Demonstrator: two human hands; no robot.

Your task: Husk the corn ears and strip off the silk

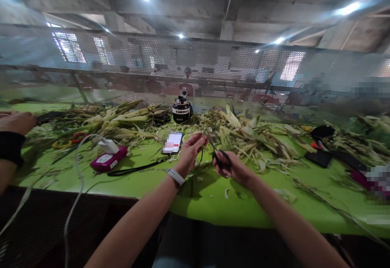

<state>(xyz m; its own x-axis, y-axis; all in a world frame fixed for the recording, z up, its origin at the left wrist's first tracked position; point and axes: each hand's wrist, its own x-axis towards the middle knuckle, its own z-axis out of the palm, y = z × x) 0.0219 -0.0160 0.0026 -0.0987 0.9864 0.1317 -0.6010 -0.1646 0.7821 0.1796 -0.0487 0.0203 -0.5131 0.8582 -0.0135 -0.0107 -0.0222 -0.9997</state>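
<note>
My left hand [189, 152], with a pale band on the wrist, is raised over the green table with thumb and fingers pinched together. What it pinches is too small to make out. My right hand [232, 168] grips black-handled scissors [211, 141], whose blades point up and left to the left fingertips. A phone [173, 142] with a lit screen lies just left of my left hand. Beyond my hands is a heap of pale green and dry corn husks [240, 127], with shreds scattered below them.
A purple power strip [105, 160] with a white plug and cable sits left, near a black strap [137, 168]. A dark "ENERGY" jar [181, 111] stands before the perforated screen [213, 64]. Another person's hand [18, 121] is at far left. More husks [122, 117] lie there.
</note>
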